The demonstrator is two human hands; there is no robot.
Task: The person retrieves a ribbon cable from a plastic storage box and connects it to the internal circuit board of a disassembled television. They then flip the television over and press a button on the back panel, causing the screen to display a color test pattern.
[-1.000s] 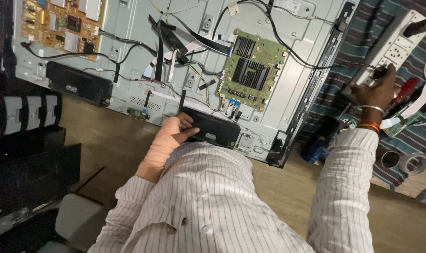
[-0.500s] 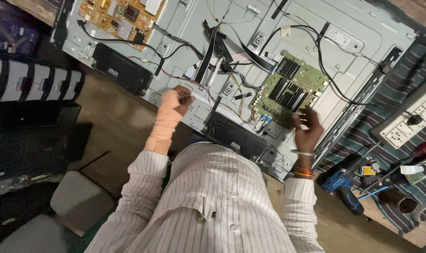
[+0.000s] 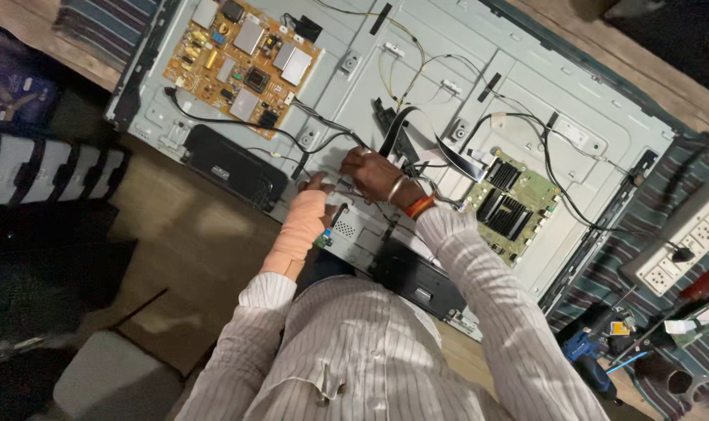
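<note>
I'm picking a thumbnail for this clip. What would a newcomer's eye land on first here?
First the opened flat-screen panel, its grey metal back filling the upper frame, with a yellow circuit board at upper left and a green board at right. At centre, the right hand and bandage-wrapped left hand meet over the wiring at the panel's lower edge.

Bright light washes the grey metal panel point(image 3: 526, 101) and bandaged left hand point(image 3: 304, 222). The left edge lies in shadow. Focus is fairly sharp.
</note>
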